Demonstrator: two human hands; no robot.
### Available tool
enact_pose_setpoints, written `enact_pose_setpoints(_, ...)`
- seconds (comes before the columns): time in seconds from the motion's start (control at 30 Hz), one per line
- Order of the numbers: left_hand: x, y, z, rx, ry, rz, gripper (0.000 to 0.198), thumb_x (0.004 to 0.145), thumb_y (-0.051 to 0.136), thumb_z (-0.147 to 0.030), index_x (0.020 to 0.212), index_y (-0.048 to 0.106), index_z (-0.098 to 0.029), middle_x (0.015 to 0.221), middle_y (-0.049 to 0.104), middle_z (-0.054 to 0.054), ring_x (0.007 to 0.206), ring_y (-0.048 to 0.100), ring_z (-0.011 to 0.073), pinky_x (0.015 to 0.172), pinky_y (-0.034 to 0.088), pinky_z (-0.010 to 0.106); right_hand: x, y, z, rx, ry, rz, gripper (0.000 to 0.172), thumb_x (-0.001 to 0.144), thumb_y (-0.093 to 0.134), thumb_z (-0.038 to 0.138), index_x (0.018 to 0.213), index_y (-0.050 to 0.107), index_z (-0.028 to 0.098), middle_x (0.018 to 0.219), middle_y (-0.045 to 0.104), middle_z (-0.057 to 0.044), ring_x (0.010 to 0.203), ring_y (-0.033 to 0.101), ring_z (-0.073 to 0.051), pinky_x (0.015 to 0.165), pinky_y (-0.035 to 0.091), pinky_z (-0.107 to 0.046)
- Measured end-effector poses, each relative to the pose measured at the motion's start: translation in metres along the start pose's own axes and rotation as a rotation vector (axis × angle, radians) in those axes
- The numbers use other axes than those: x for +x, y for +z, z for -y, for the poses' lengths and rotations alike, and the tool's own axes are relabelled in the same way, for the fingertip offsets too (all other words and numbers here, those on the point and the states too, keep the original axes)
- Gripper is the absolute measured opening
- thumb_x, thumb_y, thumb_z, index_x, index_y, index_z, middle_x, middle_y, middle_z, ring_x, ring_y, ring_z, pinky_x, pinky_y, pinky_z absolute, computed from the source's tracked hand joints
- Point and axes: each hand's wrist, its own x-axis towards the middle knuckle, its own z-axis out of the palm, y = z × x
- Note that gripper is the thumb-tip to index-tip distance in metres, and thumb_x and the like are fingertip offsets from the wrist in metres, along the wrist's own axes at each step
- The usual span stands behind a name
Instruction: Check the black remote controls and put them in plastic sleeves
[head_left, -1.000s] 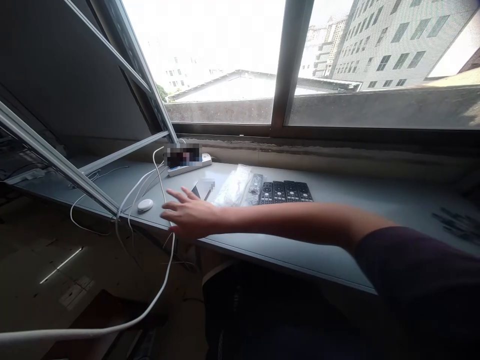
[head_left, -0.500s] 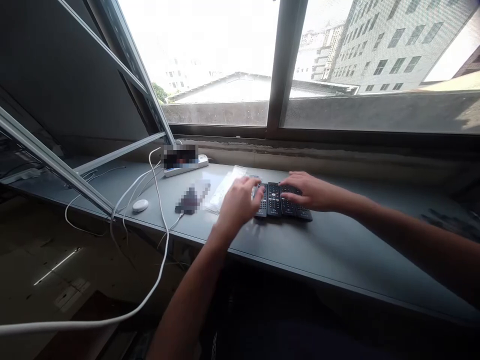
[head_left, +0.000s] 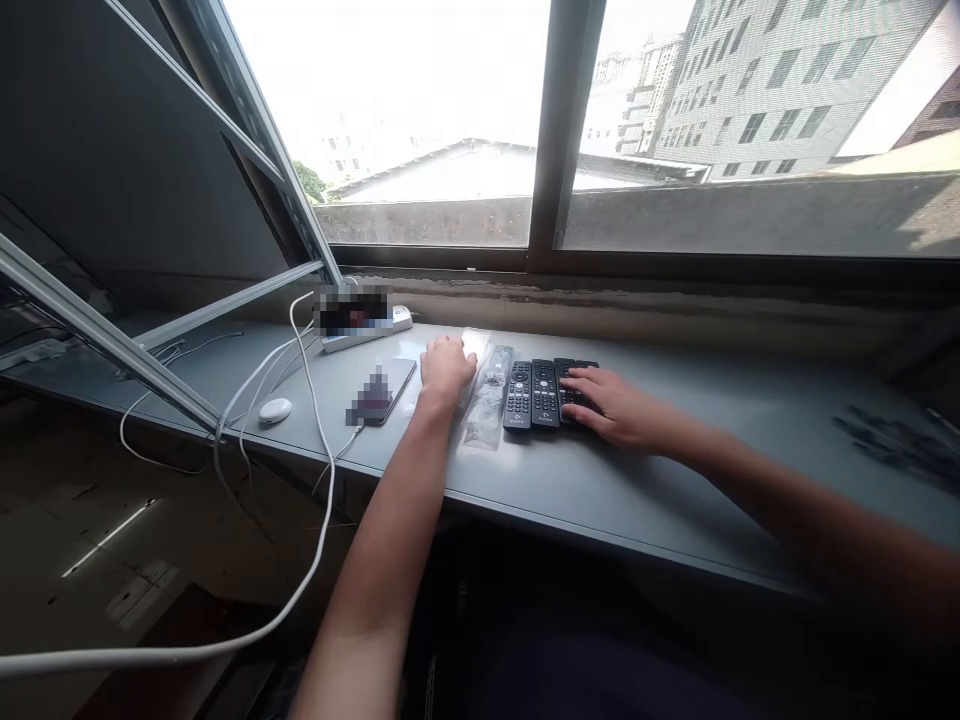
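Several black remote controls [head_left: 545, 393] lie side by side on the grey table [head_left: 600, 490]. My right hand [head_left: 611, 408] rests over the rightmost remotes, fingers spread and pointing left. Left of the row is a clear plastic bag [head_left: 486, 400] with something inside that I cannot make out. My left hand [head_left: 448, 368] is at another clear plastic bag [head_left: 474, 350], its fingers curled; what they hold, if anything, is hidden.
A phone [head_left: 397, 385] with a cable lies left of my left hand. Beyond it are a white round object [head_left: 275, 411], a power strip [head_left: 401, 318], white cables [head_left: 319, 400] and a metal frame [head_left: 225, 290]. Dark objects [head_left: 900, 445] lie at the right.
My left hand has moved left, off the remotes and onto the plastic bags, and its fingers have curled. My right hand stays over the right remotes. The view has shifted slightly.
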Motion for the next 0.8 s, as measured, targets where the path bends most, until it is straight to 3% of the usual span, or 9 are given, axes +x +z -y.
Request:
enact_pose_setpoints(0.23,0.005,0.004,0.011,-0.046,-0.040,-0.023,0.037,0.104,0.062,-0.029,0.137,0.077,-0.022,0.139,0.075,0.016,0.132,0.067,0.0320,0.112,0.050,0.040,-0.008,0.013,-0.002,0.033,0.013,-0.085,0.073,0.113,0.043,0.069,0.163,0.062,0.021,0.175,0.051,-0.019,0.168,0.038,-0.042,0.137,0.034,-0.064)
enact_pose_setpoints(0.43,0.004,0.008,0.012,-0.084,-0.053,-0.005,0.053,0.101,0.070,-0.049,0.144,0.073,-0.018,0.151,0.069,0.018,0.132,0.068,0.0337,0.109,0.053,0.040,-0.011,0.018,-0.003,0.063,-0.008,-0.133,0.069,0.113,0.044,0.068,0.164,0.061,0.024,0.176,0.050,-0.016,0.169,0.037,-0.040,0.138,0.033,-0.064)
enact_pose_setpoints(0.7,0.005,0.007,0.013,-0.131,-0.066,-0.005,0.034,0.103,0.066,-0.028,0.134,0.079,-0.025,0.129,0.082,0.012,0.119,0.076,0.0293,0.104,0.055,0.037,-0.011,0.021,-0.002,0.064,-0.011,-0.156,0.066,0.114,0.044,0.065,0.164,0.062,0.027,0.176,0.051,-0.015,0.169,0.037,-0.042,0.136,0.033,-0.068)
enact_pose_setpoints(0.8,0.005,0.008,0.014,-0.157,-0.069,-0.016,0.037,0.103,0.068,-0.041,0.135,0.079,-0.024,0.127,0.083,0.013,0.119,0.076,0.0298,0.102,0.056,0.037,-0.011,0.020,-0.002,0.056,-0.012,-0.154,0.067,0.114,0.044,0.064,0.164,0.062,0.025,0.176,0.051,-0.017,0.169,0.038,-0.042,0.137,0.034,-0.068)
